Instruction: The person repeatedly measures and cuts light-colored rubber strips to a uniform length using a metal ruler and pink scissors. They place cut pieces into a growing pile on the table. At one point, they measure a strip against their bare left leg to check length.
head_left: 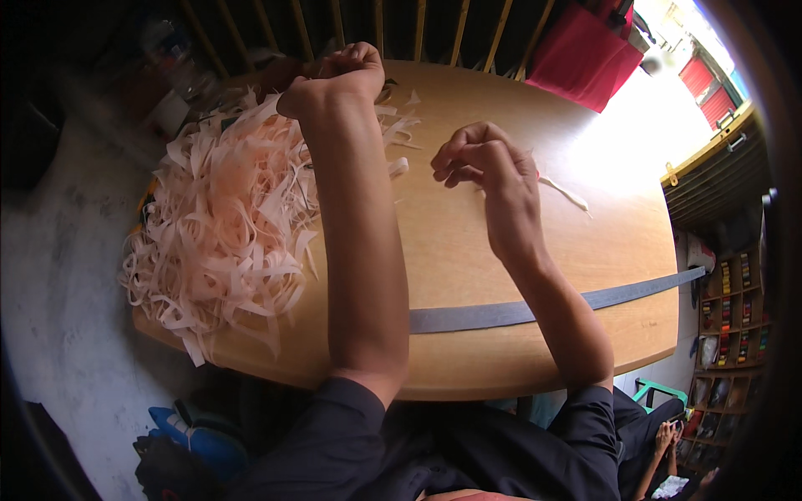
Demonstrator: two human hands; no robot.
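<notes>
My left hand (347,77) is raised over the far edge of the wooden table (468,359), its fingers curled closed; anything in its grip is hidden. Above the middle of the tabletop, my right hand (494,167) has its fingers bent together in a pinch, and I cannot make out what they hold. Just past that hand's right side a thin whitish strip (568,194) shows on the table, with a small red spot beside the hand. A big heap of pale pink fabric strips (234,200) lies left of my left forearm, with loose scraps near the far edge.
A long grey metal ruler (476,316) runs across the near side, passing beneath my right forearm. A red bag (585,57) hangs by the far railing (418,29). Shelves of colourful small items (735,309) stand at the right; another person's hands (666,434) show at lower right.
</notes>
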